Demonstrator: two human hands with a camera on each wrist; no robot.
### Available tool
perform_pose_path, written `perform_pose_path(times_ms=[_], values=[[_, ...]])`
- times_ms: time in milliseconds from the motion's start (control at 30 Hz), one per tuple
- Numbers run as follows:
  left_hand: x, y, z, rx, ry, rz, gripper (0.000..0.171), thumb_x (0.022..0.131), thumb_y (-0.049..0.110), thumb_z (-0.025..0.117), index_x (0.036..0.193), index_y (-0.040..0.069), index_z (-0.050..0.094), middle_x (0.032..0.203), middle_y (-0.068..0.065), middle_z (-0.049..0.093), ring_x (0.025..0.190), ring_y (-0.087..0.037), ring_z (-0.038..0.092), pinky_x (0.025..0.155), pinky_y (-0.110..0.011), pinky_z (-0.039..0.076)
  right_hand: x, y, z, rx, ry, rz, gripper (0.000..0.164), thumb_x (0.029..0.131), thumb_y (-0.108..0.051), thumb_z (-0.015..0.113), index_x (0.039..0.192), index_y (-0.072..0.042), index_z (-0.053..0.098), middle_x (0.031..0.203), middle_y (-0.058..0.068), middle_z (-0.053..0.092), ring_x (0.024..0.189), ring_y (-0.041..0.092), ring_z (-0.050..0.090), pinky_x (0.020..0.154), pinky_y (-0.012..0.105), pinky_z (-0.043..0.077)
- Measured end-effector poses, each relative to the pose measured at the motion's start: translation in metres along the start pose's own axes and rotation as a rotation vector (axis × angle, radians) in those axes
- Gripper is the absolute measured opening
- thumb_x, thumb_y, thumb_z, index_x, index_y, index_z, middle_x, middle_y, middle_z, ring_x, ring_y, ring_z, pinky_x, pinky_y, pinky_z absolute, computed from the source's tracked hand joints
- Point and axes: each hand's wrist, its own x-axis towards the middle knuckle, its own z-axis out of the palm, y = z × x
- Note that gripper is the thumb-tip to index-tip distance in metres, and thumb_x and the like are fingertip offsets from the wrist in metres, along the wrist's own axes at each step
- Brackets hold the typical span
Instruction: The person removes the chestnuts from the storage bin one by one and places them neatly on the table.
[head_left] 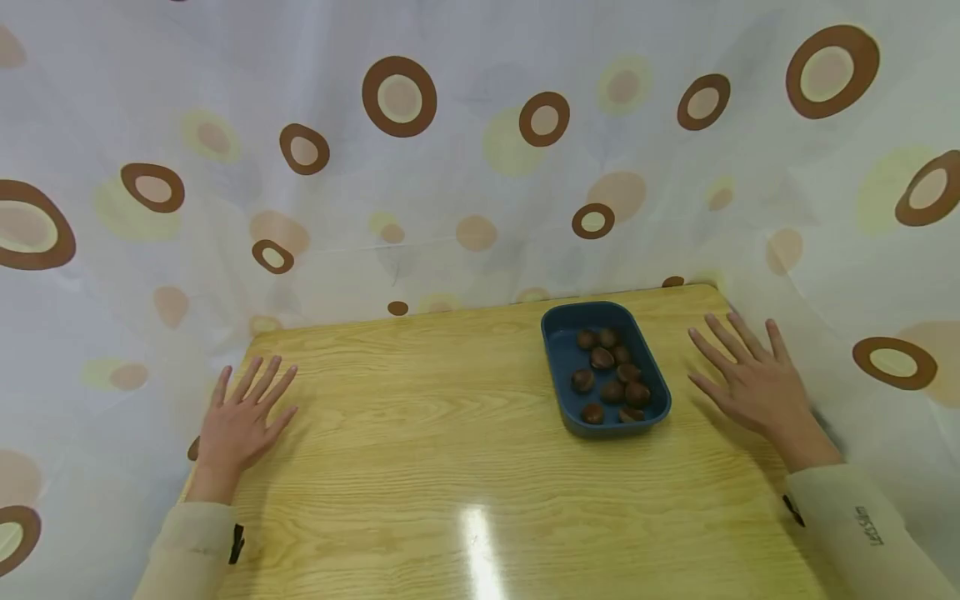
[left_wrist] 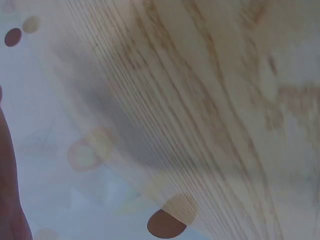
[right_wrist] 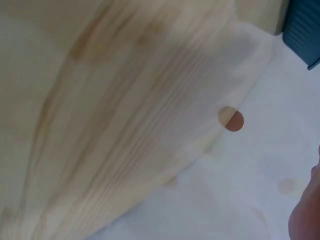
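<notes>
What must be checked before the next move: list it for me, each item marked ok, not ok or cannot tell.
1. Hands free: ok; the left hand and right hand are spread and hold nothing.
2. Tray upright: ok; the blue tray sits open side up on the table.
3. Nuts contained: ok; the brown nuts in view all lie inside the tray.
4. Tray steadied by a hand: not ok; neither touches it.
5. Nuts sound underneath: cannot tell; their undersides are hidden.
</notes>
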Motion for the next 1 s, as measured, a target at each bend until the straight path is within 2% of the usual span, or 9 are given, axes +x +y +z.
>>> perform_pose_path(times_ms=[100,167,267,367,467,633,700,833,1000], values=[[0.005,0.011,0.003,-0.043,0.01,-0.039,0.072,0.104,0.051,0.052,0.166,0.034,0.022,0.175,0.006,0.014,0.157,-0.028,0.026,0.129,-0.06,0.009,0.005,-0.007,-0.002,0.072,-0.02,0.037,0.073,0.105,-0.056,0.05,0.167,-0.029,0.023,0.175,0.004,0.015,0.162,0.03,0.009,0.128,0.065,-0.001],[0.011,0.022,0.004,-0.081,0.018,-0.065,0.072,0.104,0.049,0.053,0.167,0.035,0.02,0.174,0.003,0.018,0.155,-0.031,0.029,0.125,-0.063,0.019,0.01,-0.012,-0.004,0.154,-0.035,0.063,0.072,0.106,-0.053,0.051,0.167,-0.028,0.022,0.174,0.006,0.017,0.159,0.037,0.017,0.125,0.069,0.008],[0.026,0.044,0.004,-0.143,0.033,-0.093,0.072,0.105,0.044,0.056,0.167,0.033,0.021,0.173,-0.002,0.025,0.15,-0.037,0.036,0.114,-0.067,0.035,0.018,-0.021,-0.007,0.334,-0.066,0.124,0.069,0.108,-0.047,0.052,0.167,-0.027,0.023,0.17,0.015,0.025,0.148,0.048,0.031,0.113,0.074,0.027],[0.045,0.07,0.004,-0.232,0.05,-0.101,0.073,0.104,0.039,0.059,0.167,0.031,0.023,0.171,-0.006,0.029,0.144,-0.04,0.042,0.101,-0.066,0.046,0.025,-0.029,-0.011,0.548,-0.098,0.185,0.064,0.11,-0.04,0.049,0.167,-0.025,0.023,0.16,0.024,0.036,0.136,0.052,0.041,0.098,0.075,0.037],[0.063,0.098,0.004,-0.351,0.041,-0.107,0.072,0.105,0.039,0.057,0.167,0.03,0.021,0.171,-0.007,0.029,0.139,-0.042,0.047,0.086,-0.062,0.054,0.031,-0.036,-0.012,0.723,-0.124,0.215,0.059,0.113,-0.036,0.043,0.167,-0.021,0.023,0.149,0.027,0.044,0.125,0.047,0.05,0.092,0.068,0.045],[0.095,0.152,0.011,-0.606,-0.01,-0.1,0.067,0.108,0.037,0.053,0.167,0.028,0.021,0.17,-0.006,0.031,0.127,-0.039,0.058,0.064,-0.046,0.057,0.04,-0.045,-0.008,0.888,-0.179,0.244,0.056,0.114,-0.035,0.038,0.166,-0.018,0.026,0.142,0.026,0.048,0.104,0.032,0.061,0.078,0.039,0.054],[0.108,0.176,0.014,-0.708,-0.026,-0.076,0.065,0.109,0.035,0.052,0.167,0.027,0.022,0.167,-0.006,0.035,0.12,-0.034,0.063,0.063,-0.039,0.056,0.041,-0.048,-0.007,0.94,-0.198,0.255,0.057,0.114,-0.036,0.039,0.166,-0.017,0.027,0.139,0.025,0.048,0.097,0.029,0.062,0.072,0.033,0.055],[0.131,0.224,0.016,-0.938,-0.056,-0.018,0.064,0.11,0.03,0.052,0.167,0.024,0.023,0.163,-0.006,0.04,0.108,-0.025,0.065,0.061,-0.029,0.053,0.041,-0.052,-0.003,1.04,-0.218,0.258,0.058,0.114,-0.034,0.041,0.166,-0.014,0.027,0.135,0.025,0.046,0.088,0.026,0.06,0.069,0.034,0.056],[0.155,0.277,0.02,-1.135,-0.101,0.062,0.063,0.111,0.031,0.051,0.166,0.02,0.024,0.164,-0.006,0.039,0.117,-0.028,0.06,0.079,-0.034,0.057,0.038,-0.051,0.003,1.139,-0.272,0.286,0.06,0.114,-0.033,0.042,0.166,-0.011,0.023,0.139,0.026,0.043,0.089,0.019,0.061,0.074,0.033,0.057]])
